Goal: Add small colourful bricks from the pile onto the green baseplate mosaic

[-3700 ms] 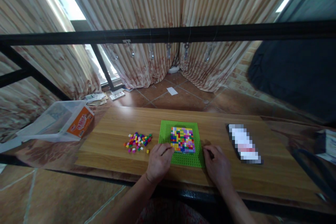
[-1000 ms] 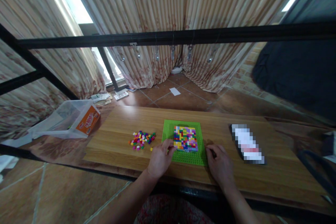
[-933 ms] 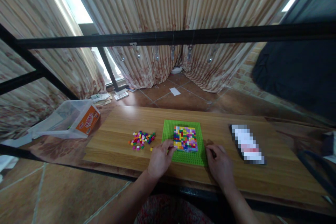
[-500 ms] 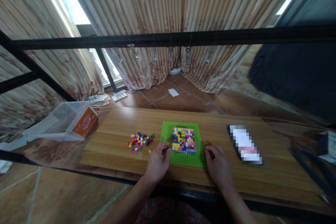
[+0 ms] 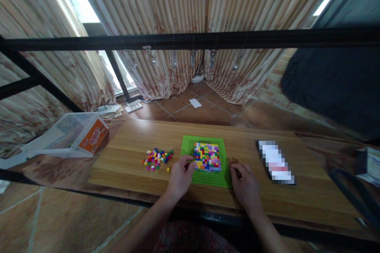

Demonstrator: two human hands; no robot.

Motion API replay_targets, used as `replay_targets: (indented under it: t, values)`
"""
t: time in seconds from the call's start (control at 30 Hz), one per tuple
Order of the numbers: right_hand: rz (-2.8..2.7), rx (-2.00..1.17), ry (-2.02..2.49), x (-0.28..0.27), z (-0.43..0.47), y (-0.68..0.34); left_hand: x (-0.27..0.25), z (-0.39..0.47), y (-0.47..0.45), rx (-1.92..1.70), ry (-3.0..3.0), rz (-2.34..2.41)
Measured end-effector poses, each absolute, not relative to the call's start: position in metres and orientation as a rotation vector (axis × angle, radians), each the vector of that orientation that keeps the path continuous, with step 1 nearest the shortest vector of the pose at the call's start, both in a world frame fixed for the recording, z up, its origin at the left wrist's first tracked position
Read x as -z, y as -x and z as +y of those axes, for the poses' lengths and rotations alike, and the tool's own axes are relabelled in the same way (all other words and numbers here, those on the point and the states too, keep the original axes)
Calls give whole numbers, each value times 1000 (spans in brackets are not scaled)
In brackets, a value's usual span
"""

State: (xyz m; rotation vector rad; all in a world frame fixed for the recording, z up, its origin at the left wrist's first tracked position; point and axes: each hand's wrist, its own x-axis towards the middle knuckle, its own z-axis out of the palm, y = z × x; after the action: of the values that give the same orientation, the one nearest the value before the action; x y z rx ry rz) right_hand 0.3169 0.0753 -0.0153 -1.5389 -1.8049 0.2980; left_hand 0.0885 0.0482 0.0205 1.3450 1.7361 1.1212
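The left hand [image 5: 180, 176] is at the left side of a square of coloured bricks [image 5: 207, 157] on a green board [image 5: 212, 180], its grip slightly parted, though I cannot tell whether it has a brick. The right hand [image 5: 246, 185] lies loosely curled by the board's right edge, contents hidden. Loose bricks [image 5: 157, 158] sit leftward on the desk [image 5: 124, 142].

The person's 2 forearms [image 5: 150, 220] reach forward: left hand [image 5: 181, 177] with thumb near forefinger, right hand [image 5: 246, 185] (fingers curled) turned inward.
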Motion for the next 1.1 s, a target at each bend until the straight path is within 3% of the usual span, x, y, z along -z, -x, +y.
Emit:
replay_targets:
  t: [0.47,0.77,0.9,1.1]
  values:
    - [-1822,-269,1529,19,77,-318,-12,53,-92,-1214,-1268,1743]
    - [-1802,-294,1460,21,79,-317,-25,49,-85,-1142,-1686,1849]
    - [-1806,-301,1465,21,79,-316,-45,63,-96,-953,-2137,1810]
    - [-1803,-305,1462,25,80,-316,-50,109,-131,-626,-2298,1795]
